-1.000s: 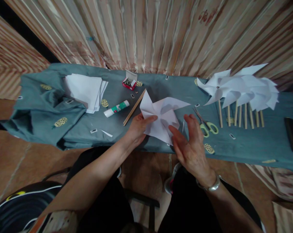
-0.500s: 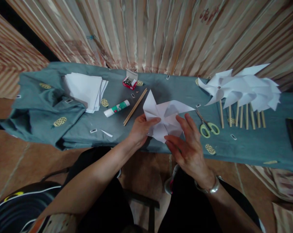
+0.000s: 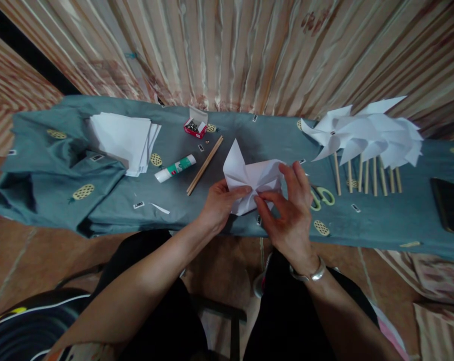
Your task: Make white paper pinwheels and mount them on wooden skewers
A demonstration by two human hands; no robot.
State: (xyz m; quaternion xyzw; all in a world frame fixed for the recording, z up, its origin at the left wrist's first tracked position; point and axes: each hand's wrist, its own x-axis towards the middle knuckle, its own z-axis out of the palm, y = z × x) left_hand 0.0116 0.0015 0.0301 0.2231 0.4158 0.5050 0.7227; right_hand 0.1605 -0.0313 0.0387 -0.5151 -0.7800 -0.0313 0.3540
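Observation:
A white paper pinwheel (image 3: 236, 165) is held above the near edge of the cloth-covered table. My left hand (image 3: 219, 203) grips its left side, the thumb pressing near the centre. My right hand (image 3: 287, 210) pinches a paper flap close to the centre, its other fingers raised along the right side. Part of the paper is hidden behind my fingers. Just right of my right hand lie scissors with pale green handles (image 3: 326, 196), their blades mostly covered by the hand. To the left, two wooden sticks (image 3: 204, 165) lie side by side.
A glue stick (image 3: 175, 168) and a stack of white paper (image 3: 121, 140) lie at left. Behind them stands an open red box of pins (image 3: 195, 128). Several finished pinwheels on sticks (image 3: 373, 138) lie at right, near a dark phone (image 3: 450, 205). A striped curtain (image 3: 219, 55) hangs behind.
My right hand has moved inward and brought a paper flap to the pinwheel's centre, fingers closing on it. My left hand keeps its hold. The view has shifted slightly right.

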